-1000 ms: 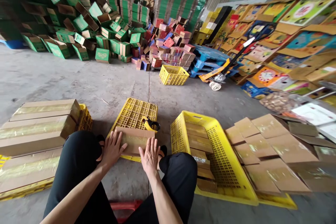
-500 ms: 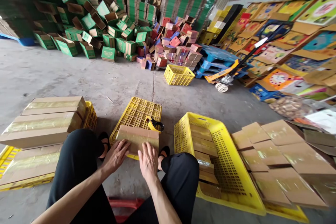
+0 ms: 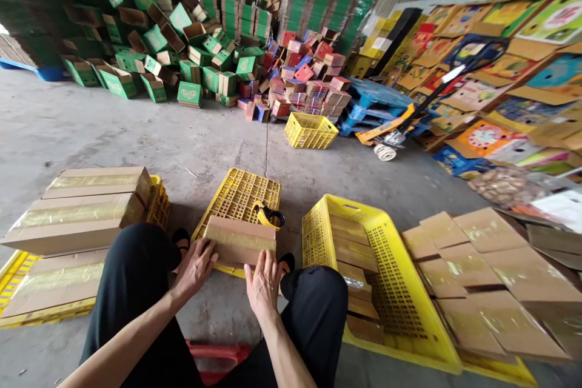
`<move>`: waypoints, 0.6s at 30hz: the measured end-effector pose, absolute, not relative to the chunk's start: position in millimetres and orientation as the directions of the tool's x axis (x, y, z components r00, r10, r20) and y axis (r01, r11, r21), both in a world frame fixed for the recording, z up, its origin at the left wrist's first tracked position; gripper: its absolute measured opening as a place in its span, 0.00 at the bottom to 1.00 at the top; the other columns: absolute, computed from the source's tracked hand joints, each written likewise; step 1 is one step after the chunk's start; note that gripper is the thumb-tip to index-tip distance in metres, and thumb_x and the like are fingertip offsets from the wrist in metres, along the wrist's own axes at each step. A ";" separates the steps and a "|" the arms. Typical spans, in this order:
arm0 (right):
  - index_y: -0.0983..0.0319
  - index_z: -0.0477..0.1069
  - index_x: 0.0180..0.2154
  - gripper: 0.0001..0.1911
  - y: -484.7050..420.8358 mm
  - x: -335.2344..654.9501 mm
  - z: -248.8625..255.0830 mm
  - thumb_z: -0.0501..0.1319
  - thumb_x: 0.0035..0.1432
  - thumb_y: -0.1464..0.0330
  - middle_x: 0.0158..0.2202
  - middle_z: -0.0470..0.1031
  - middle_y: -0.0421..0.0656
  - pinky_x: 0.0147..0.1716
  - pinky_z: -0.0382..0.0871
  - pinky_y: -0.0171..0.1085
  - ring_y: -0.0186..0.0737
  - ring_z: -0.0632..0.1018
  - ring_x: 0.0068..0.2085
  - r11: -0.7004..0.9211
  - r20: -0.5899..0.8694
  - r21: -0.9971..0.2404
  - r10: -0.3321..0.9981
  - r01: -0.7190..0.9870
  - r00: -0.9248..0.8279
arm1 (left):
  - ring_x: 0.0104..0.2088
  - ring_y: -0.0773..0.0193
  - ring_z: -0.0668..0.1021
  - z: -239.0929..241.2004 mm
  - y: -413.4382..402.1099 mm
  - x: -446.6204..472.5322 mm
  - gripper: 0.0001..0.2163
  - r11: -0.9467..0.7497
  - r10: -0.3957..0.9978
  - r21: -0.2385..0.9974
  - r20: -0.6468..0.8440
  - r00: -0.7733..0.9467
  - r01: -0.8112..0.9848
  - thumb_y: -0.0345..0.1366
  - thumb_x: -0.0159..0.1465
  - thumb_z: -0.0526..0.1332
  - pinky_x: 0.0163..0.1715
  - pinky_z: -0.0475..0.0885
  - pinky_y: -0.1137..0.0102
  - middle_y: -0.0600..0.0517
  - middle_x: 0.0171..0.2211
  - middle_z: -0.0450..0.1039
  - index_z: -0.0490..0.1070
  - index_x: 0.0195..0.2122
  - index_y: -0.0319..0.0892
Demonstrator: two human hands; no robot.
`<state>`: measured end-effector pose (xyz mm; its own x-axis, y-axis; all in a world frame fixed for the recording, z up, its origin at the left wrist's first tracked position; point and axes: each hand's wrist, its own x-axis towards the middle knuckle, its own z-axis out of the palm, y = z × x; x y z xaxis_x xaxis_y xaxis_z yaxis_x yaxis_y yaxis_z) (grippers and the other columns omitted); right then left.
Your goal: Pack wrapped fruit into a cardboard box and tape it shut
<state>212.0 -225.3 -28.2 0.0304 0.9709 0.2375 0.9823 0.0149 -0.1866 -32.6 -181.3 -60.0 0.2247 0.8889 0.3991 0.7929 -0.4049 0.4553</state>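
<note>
- The flat brown cardboard box (image 3: 239, 241), with a shiny tape strip along its top, lies on the near edge of the upturned yellow plastic crate (image 3: 240, 194), straight ahead of you between your knees.
- Its long axis runs left to right, across your reach, and each hand meets one end, about equally near.
- Your left hand (image 3: 195, 267) clasps the left end, thumb on top.
- Your right hand (image 3: 262, 282) lies flat, fingers spread, against the near right edge.
- A yellow-and-black tape dispenser (image 3: 269, 216) sits just beyond the box's right end, nearer your right hand.
- A yellow plastic basket (image 3: 395, 279) holding cardboard stands to your right, and a stack of taped brown boxes (image 3: 82, 212) to your left.
</note>
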 end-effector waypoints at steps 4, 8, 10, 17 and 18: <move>0.69 0.67 0.70 0.30 -218.6 177.5 -26.3 0.49 0.76 0.60 0.69 0.69 0.62 0.70 0.59 0.64 0.64 0.69 0.70 0.169 0.230 -0.214 0.966 0.962 -0.119 | 0.60 0.49 0.75 -57.6 -183.0 -12.4 0.21 -0.481 0.865 0.434 0.375 0.334 0.762 0.38 0.76 0.52 0.63 0.74 0.54 0.42 0.60 0.72 0.71 0.67 0.46; 0.67 0.68 0.69 0.28 -211.6 153.5 -19.7 0.49 0.73 0.72 0.67 0.71 0.58 0.70 0.61 0.60 0.58 0.71 0.67 0.281 0.242 -0.287 0.946 0.916 -0.214 | 0.59 0.48 0.74 -56.3 -182.5 -4.7 0.26 -0.500 0.859 0.417 0.354 0.370 0.759 0.30 0.72 0.52 0.63 0.73 0.51 0.43 0.60 0.73 0.69 0.70 0.49; 0.68 0.69 0.68 0.27 -209.5 150.1 -16.0 0.49 0.72 0.74 0.65 0.72 0.57 0.68 0.65 0.57 0.57 0.72 0.64 0.306 0.244 -0.319 0.941 0.897 -0.234 | 0.59 0.49 0.74 -55.9 -181.4 -6.5 0.28 -0.511 0.854 0.437 0.351 0.383 0.740 0.28 0.71 0.51 0.63 0.74 0.52 0.44 0.60 0.73 0.68 0.71 0.50; 0.65 0.73 0.63 0.25 -202.3 146.7 -9.5 0.47 0.73 0.73 0.57 0.77 0.54 0.60 0.73 0.50 0.53 0.77 0.54 0.340 0.249 -0.445 0.936 0.828 -0.250 | 0.63 0.48 0.73 -61.0 -173.5 -14.1 0.27 -0.498 0.864 0.497 0.354 0.357 0.711 0.29 0.71 0.52 0.65 0.73 0.51 0.43 0.63 0.71 0.68 0.70 0.49; 0.65 0.73 0.63 0.25 -199.5 144.5 -9.1 0.46 0.74 0.73 0.57 0.77 0.54 0.59 0.73 0.50 0.53 0.77 0.54 0.328 0.246 -0.446 0.940 0.833 -0.238 | 0.64 0.48 0.72 -62.4 -170.9 -14.7 0.27 -0.492 0.866 0.496 0.358 0.348 0.715 0.29 0.71 0.53 0.66 0.72 0.51 0.43 0.63 0.71 0.68 0.71 0.48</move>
<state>144.5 -199.5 -9.1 -0.2382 0.9395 0.2461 0.8330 0.3279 -0.4456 -14.7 -170.9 -62.4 0.3477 0.8664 0.3583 0.7152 -0.4922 0.4962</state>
